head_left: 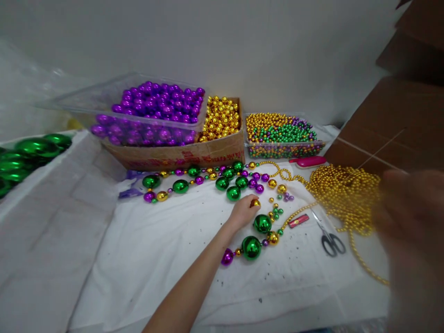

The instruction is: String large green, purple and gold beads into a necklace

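Observation:
My left hand [243, 211] reaches out over the white cloth [156, 249], its fingers pinched on a small gold bead [255, 202]. The bead belongs to a strand of big green, gold and purple beads [251, 246] that lies just right of the hand. A longer strand of the same colours [194, 178] runs across the cloth behind it. My right hand [412, 226] is close to the camera at the right edge and smeared by motion, so its fingers do not show. It hovers near a heap of gold bead chain [343, 192].
At the back stand a clear tub of purple balls [156, 108], a cardboard box of gold balls [222, 118] and a clear tray of small mixed beads [280, 132]. Scissors [329, 238], a red lighter [299, 220] and a pink tool [308, 162] lie at right. Green balls [27, 155] sit far left.

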Demonstrator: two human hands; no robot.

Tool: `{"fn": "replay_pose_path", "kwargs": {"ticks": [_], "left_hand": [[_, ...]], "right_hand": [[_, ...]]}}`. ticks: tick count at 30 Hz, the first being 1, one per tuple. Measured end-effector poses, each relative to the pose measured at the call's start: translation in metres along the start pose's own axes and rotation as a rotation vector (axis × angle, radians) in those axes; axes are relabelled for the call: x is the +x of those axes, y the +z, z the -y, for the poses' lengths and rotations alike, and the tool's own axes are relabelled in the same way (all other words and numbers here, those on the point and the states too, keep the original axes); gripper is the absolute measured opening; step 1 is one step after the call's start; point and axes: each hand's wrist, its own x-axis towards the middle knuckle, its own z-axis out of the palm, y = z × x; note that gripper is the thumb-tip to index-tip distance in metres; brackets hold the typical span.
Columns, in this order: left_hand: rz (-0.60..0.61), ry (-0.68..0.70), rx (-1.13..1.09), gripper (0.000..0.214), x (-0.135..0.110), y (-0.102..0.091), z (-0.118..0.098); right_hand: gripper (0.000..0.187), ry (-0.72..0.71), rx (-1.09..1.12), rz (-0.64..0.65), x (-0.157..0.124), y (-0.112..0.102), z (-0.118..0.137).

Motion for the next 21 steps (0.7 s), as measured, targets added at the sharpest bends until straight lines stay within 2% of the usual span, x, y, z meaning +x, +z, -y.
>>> {"fn": "replay_pose_path", "kwargs": {"ticks": [4, 8, 13, 18, 21], "left_hand": [[0.043, 0.016, 0.134, 0.032, 0.005, 0.011, 0.002], [0.078, 0.039, 0.240, 0.034, 0.006, 0.009, 0.002], [0.085, 0.100, 0.361, 0.029, 0.012, 0.008, -0.016], [0.108, 0.192, 0.366, 0.012, 0.037, 0.027, -0.036], [0.114, 0.210, 0.294, 0.009, 0.048, 0.028, -0.042]], "right_hand": [[0.017, 0.074, 0.007, -0.013, -0.005, -0.015, -0.016], [0.027, 0.175, 0.019, -0.053, -0.008, -0.026, -0.027], [0.024, 0.266, 0.084, -0.061, -0.009, -0.026, -0.034], [0.019, 0.252, 0.032, 0.008, -0.012, -0.022, -0.038], [0.016, 0.191, -0.060, -0.001, -0.012, -0.028, -0.041]]}}
